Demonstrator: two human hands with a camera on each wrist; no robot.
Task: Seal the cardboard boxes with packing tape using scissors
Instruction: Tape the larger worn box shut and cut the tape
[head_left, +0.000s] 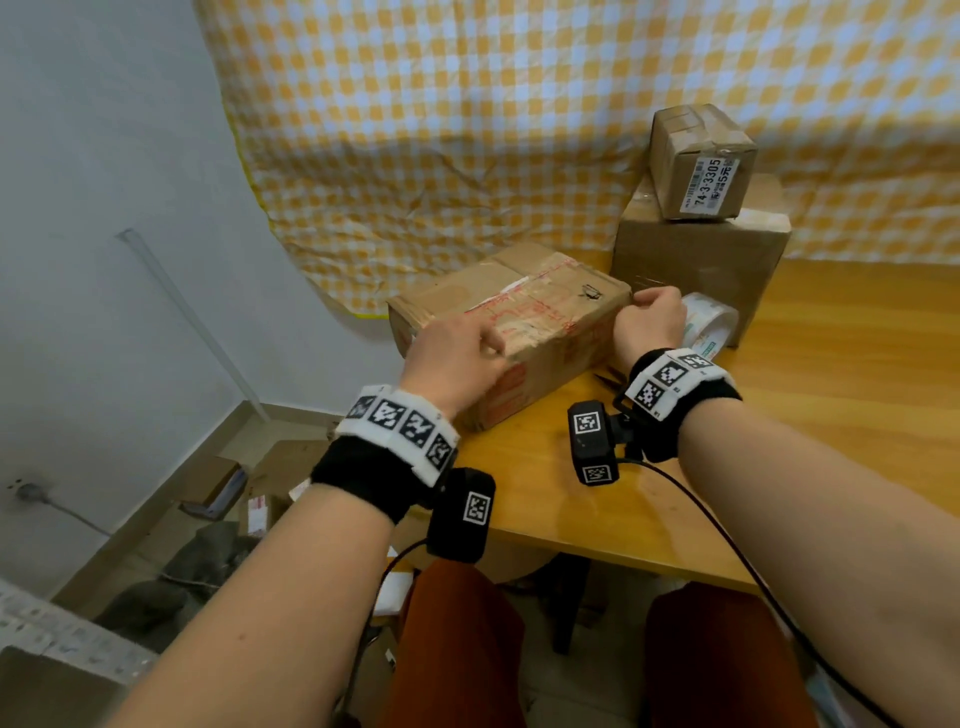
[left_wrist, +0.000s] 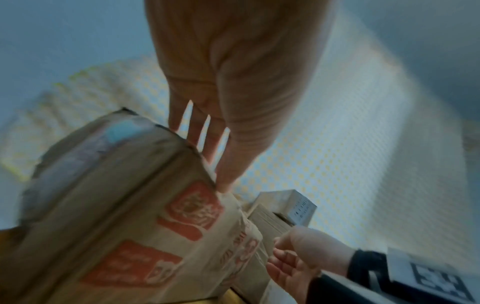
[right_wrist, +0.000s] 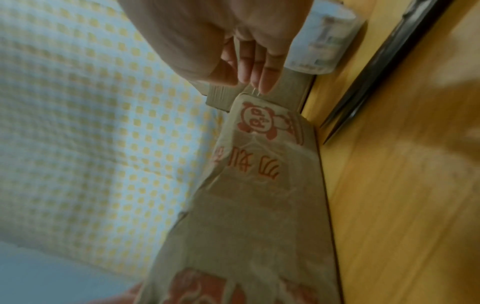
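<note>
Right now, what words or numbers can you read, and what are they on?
"74-3-3305": white label on the small top box.
"5元": same label.
Red print on the long box: too blurred to read.
Tape roll print: too small.
Wrist tags: only patterns.

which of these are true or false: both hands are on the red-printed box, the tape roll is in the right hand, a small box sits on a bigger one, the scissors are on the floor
1. Both hands are on the red-printed box: true; the left hand and the right hand touch it.
2. The tape roll is in the right hand: false; it lies on the table.
3. A small box sits on a bigger box: true.
4. The scissors are on the floor: false; they lie on the table.
</note>
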